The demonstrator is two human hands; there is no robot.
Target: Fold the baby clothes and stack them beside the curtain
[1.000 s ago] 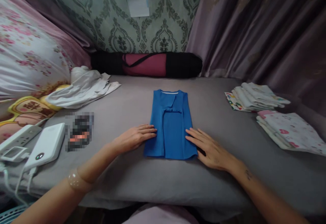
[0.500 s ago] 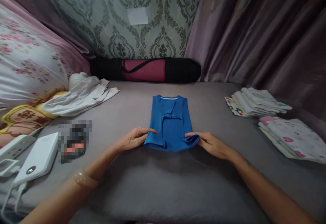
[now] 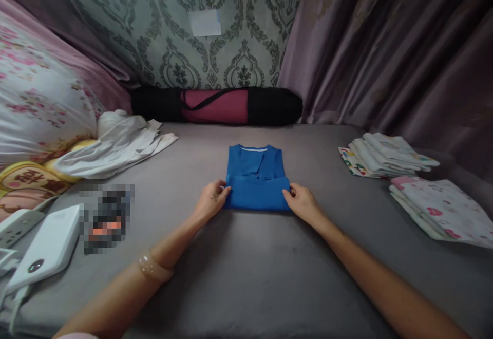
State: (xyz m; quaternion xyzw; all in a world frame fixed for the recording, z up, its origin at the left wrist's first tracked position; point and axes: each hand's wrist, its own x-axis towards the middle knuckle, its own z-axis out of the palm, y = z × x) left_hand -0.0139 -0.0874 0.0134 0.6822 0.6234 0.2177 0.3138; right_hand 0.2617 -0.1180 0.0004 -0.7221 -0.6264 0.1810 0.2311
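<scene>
A blue shirt [image 3: 256, 192] lies on the grey bed sheet [image 3: 246, 267], its sides folded in and its lower part turned up over the middle. The neckline with a white tape strip faces away from me. My left hand [image 3: 213, 198] pinches the folded part at its left edge, thumb on top. At the right edge, my right hand [image 3: 302, 200] grips the same fold between thumb and fingers. The fingers under the cloth are partly hidden.
Folded white cloths [image 3: 393, 154] and a heart-print folded cloth [image 3: 442, 208] lie at right. Leftward are a crumpled white garment [image 3: 115, 146], a power bank [image 3: 48, 246] with a cable, a power strip [image 3: 19, 228] and a blurred item [image 3: 108, 221]. A long black-and-maroon bag [image 3: 215, 105] lines the wall.
Both hands have brought the shirt's lower edge up and away from me, folding it over the middle. The hands have moved slightly farther forward and closer together.
</scene>
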